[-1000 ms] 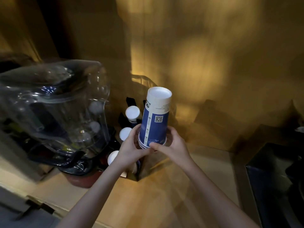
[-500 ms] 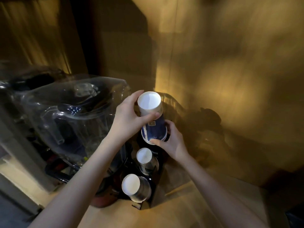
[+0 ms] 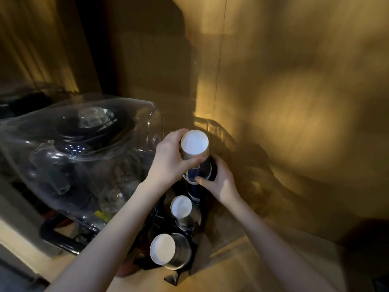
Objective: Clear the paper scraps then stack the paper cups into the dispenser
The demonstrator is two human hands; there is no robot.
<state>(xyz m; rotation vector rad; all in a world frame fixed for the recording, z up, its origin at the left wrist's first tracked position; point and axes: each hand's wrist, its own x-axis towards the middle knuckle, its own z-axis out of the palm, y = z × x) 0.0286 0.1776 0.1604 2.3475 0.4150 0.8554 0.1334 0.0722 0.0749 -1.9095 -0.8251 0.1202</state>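
Observation:
An upside-down stack of blue paper cups [image 3: 194, 145] with a white base stands in the far slot of a black cup dispenser [image 3: 181, 277]. My left hand [image 3: 170, 160] wraps around the top of the stack, thumb across its front. Lower down on the right, my right hand [image 3: 219, 182] holds the same stack near the blue rims. Two more slots toward me hold inverted cup stacks: a middle stack [image 3: 182, 207] and a near stack [image 3: 163, 248], both showing white bases. The bottom of the held stack is hidden by my hands.
A large clear plastic blender housing [image 3: 80, 148] with a black base stands just left of the dispenser, close to my left forearm. Wooden walls close in behind and to the right. The wooden counter [image 3: 242, 264] extends toward the lower right.
My left hand moved from the stack's bottom rim up to its top. The stack has sunk lower into the far slot, and my view has shifted closer and above it.

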